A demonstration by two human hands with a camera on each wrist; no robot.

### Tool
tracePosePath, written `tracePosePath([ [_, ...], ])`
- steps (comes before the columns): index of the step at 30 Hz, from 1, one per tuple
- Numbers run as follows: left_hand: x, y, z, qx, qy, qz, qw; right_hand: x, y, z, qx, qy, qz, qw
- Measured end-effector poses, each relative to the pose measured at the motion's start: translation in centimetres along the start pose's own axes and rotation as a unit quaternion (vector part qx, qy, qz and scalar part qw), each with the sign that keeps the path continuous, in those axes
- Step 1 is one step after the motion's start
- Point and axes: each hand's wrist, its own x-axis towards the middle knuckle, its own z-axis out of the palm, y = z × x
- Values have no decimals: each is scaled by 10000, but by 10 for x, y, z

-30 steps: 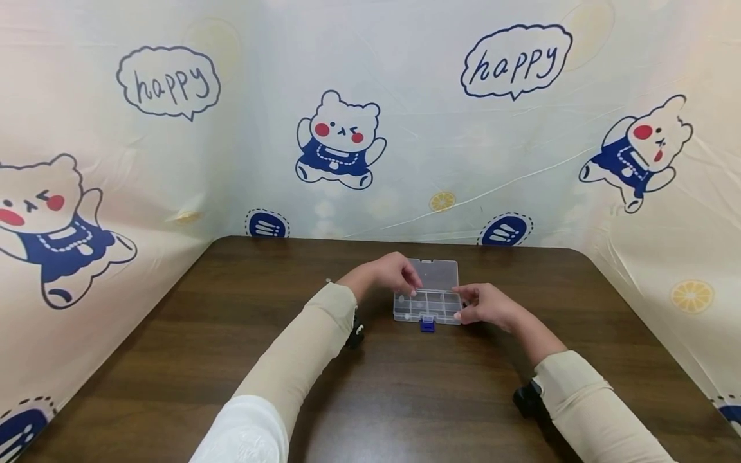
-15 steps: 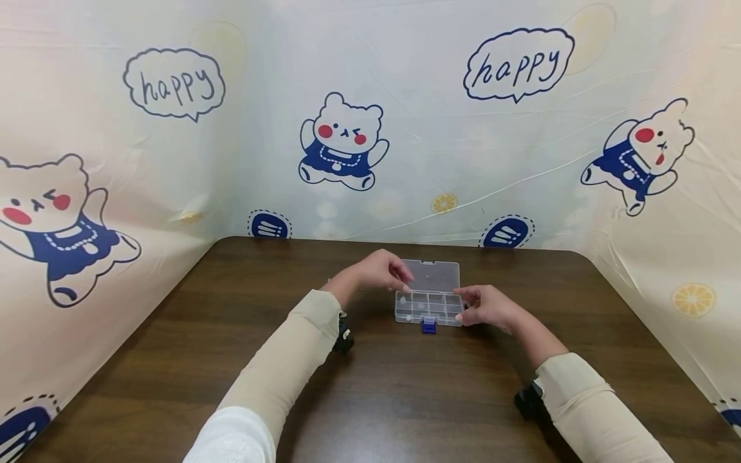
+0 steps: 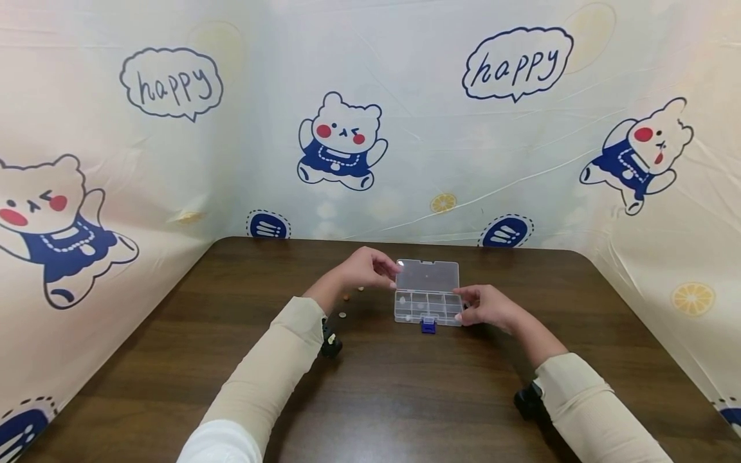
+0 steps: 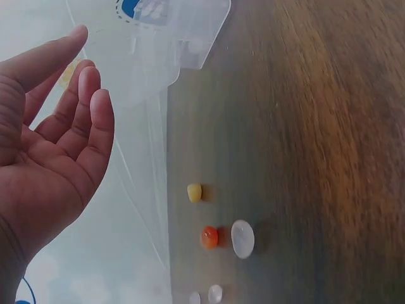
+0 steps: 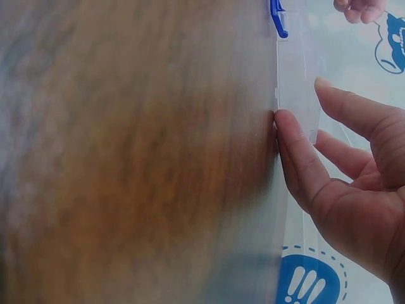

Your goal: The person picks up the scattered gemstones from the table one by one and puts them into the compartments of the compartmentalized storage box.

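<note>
A clear plastic compartment box (image 3: 437, 307) lies open on the table, its see-through lid (image 3: 431, 275) folded back and its blue latch (image 3: 428, 326) facing me. Pale pieces show in its left compartments. My right hand (image 3: 489, 305) holds the box's right end, thumb at the front corner and fingers further back. Just left of the lid is my left hand (image 3: 361, 267), fingers loosely bent with nothing in them. Below it in the left wrist view lie small pebble-like pieces: a yellow one (image 4: 195, 192), an orange one (image 4: 209, 237) and a larger white oval (image 4: 243, 239).
Smaller white pieces (image 4: 215, 294) lie near the orange one in the left wrist view. The brown wooden table (image 3: 382, 392) ends at a printed cloth backdrop (image 3: 405, 128), which also hangs along both sides.
My left hand has moved left, from over the box's left compartments to beside the lid, uncovering small pieces on the table. My right hand stays at the box's right end.
</note>
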Motion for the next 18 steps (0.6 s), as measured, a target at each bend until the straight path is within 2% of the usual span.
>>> tracePosePath([
  [7, -10, -4, -4, 56, 279, -108, 9995, -1, -1, 0, -8, -10, -35, 10000],
  [18, -26, -11, -11, -28, 561, 4, 9984, -2, -2, 0, 62, -44, -58, 10000],
])
